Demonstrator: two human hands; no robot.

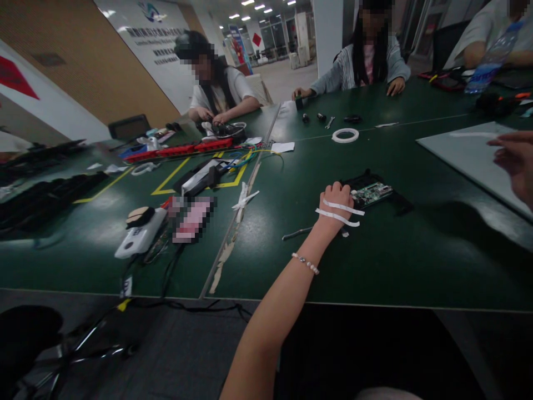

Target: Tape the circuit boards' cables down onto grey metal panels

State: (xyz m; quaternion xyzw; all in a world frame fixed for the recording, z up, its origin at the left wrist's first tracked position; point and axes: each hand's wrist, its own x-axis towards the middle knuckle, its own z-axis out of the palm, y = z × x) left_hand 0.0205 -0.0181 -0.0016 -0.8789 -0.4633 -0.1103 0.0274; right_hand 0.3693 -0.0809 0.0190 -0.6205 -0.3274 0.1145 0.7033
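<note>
My left hand (336, 201) reaches over the table with its fingers curled at the left end of a black casing holding a green circuit board (372, 194). Two strips of white tape (339, 218) lie across the back of this hand, their ends sticking out. At the right edge, my right hand (516, 161) is partly cut off; its thumb and fingertips pinch the end of a white tape strip (472, 134) above a pale flat board (462, 147). A dark stick-like piece (297, 233) lies left of my left wrist.
A roll of white tape (345, 135), a wrench (330, 122) and small black parts lie farther back. Crumpled tape (245, 197), a power strip (141, 230) and a phone (194, 219) are on the left. Co-workers sit opposite; a bottle (491, 61) stands at back right.
</note>
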